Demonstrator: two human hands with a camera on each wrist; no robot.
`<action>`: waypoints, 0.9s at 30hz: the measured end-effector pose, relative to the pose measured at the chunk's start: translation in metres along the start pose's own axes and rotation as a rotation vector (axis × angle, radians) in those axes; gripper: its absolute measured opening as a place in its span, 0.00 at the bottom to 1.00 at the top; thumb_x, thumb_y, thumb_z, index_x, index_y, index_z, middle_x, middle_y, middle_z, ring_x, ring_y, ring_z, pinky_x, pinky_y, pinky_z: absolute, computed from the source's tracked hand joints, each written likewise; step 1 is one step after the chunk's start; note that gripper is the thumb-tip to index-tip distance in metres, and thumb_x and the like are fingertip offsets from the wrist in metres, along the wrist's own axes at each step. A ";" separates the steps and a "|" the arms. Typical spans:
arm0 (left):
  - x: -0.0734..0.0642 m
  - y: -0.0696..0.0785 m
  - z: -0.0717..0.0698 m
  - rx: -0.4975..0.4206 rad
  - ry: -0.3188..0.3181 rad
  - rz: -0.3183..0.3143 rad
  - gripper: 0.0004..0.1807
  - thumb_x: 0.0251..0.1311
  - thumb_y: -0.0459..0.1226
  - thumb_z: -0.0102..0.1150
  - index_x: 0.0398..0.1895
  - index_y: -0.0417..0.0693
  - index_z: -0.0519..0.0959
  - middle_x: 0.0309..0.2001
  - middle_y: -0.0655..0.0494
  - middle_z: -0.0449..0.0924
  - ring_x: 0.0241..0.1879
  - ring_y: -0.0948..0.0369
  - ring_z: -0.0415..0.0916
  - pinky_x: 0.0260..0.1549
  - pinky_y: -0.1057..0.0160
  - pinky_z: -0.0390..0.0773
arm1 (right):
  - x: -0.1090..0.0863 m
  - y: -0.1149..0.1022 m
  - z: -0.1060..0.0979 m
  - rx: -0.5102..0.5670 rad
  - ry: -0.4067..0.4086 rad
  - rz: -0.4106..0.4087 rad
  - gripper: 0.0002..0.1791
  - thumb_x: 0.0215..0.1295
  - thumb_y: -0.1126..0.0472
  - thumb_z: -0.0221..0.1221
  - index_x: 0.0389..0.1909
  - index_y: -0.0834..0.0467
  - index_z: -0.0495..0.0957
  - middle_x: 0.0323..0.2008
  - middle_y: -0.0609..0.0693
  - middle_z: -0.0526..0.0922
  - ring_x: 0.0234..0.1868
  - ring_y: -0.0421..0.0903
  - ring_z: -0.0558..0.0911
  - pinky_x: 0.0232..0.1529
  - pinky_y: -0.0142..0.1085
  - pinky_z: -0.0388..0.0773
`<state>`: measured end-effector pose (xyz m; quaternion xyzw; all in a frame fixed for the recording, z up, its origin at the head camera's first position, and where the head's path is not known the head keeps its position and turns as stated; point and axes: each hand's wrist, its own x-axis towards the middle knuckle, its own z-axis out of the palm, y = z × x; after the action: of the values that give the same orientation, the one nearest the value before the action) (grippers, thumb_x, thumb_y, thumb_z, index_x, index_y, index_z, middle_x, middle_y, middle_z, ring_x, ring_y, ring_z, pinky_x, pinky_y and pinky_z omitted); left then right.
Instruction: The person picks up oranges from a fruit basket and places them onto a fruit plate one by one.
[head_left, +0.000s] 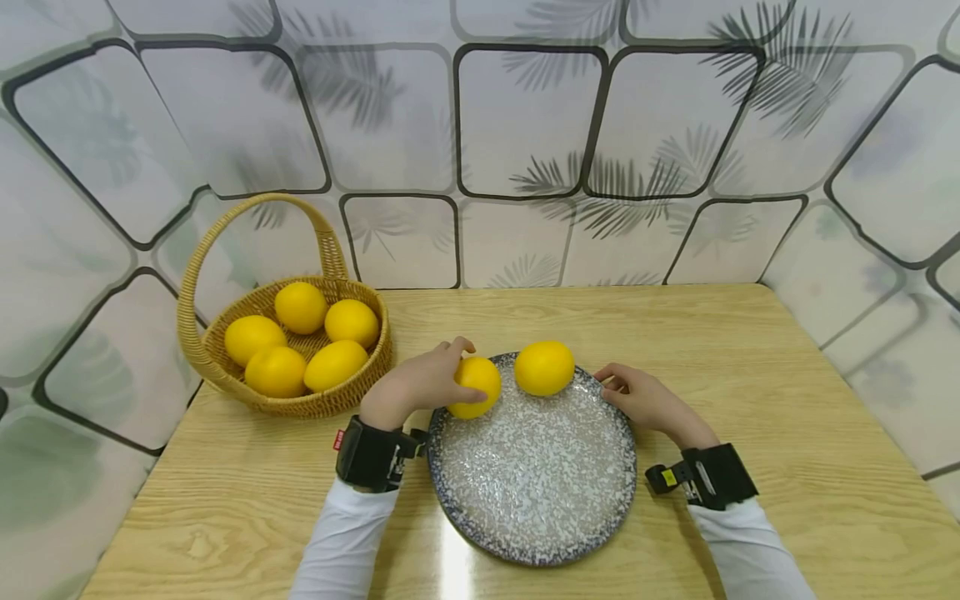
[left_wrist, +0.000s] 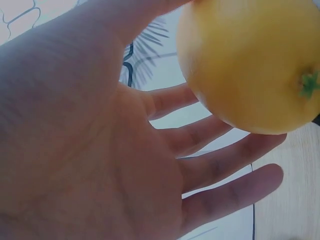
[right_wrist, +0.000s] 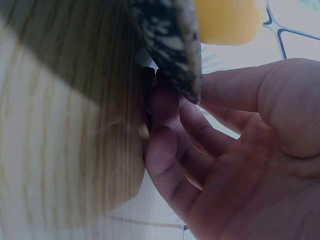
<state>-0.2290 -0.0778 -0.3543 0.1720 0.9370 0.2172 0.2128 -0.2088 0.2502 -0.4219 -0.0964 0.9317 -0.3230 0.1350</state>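
Observation:
My left hand grips a round yellow citrus fruit between thumb and fingers, over the upper left rim of a speckled grey plate with a dark edge. In the left wrist view the fruit shows a small green star-shaped stem end, and the little finger stands off it. Another yellow fruit rests at the plate's far side. On the right, my right hand pinches the plate's rim. In the right wrist view the thumb lies at the rim and the other fingers curl beneath it.
A wicker basket with a tall handle stands at the left, with several more yellow fruits inside. The wooden table meets a patterned wall covering at the back and sides. Both wrists wear black camera straps.

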 end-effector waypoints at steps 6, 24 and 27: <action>0.000 0.000 0.000 -0.006 0.000 0.002 0.42 0.55 0.54 0.62 0.71 0.51 0.60 0.63 0.42 0.72 0.49 0.52 0.75 0.51 0.47 0.79 | 0.000 -0.001 0.000 -0.005 -0.001 -0.005 0.18 0.71 0.63 0.50 0.58 0.65 0.73 0.45 0.67 0.82 0.45 0.56 0.79 0.46 0.52 0.79; -0.002 -0.002 -0.007 0.019 0.075 0.053 0.34 0.62 0.51 0.58 0.68 0.47 0.64 0.62 0.45 0.74 0.53 0.53 0.76 0.51 0.50 0.80 | 0.001 0.000 0.001 -0.017 0.004 0.002 0.18 0.71 0.62 0.50 0.58 0.65 0.73 0.46 0.66 0.82 0.46 0.56 0.79 0.47 0.53 0.79; -0.004 -0.005 -0.011 0.021 0.117 0.072 0.31 0.63 0.49 0.56 0.66 0.47 0.65 0.62 0.45 0.75 0.51 0.52 0.77 0.49 0.50 0.80 | 0.001 0.000 0.001 -0.019 0.006 -0.002 0.18 0.72 0.62 0.49 0.58 0.65 0.72 0.45 0.67 0.82 0.45 0.56 0.79 0.46 0.53 0.79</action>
<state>-0.2320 -0.0867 -0.3467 0.1950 0.9433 0.2245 0.1477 -0.2094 0.2491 -0.4226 -0.0977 0.9351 -0.3145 0.1310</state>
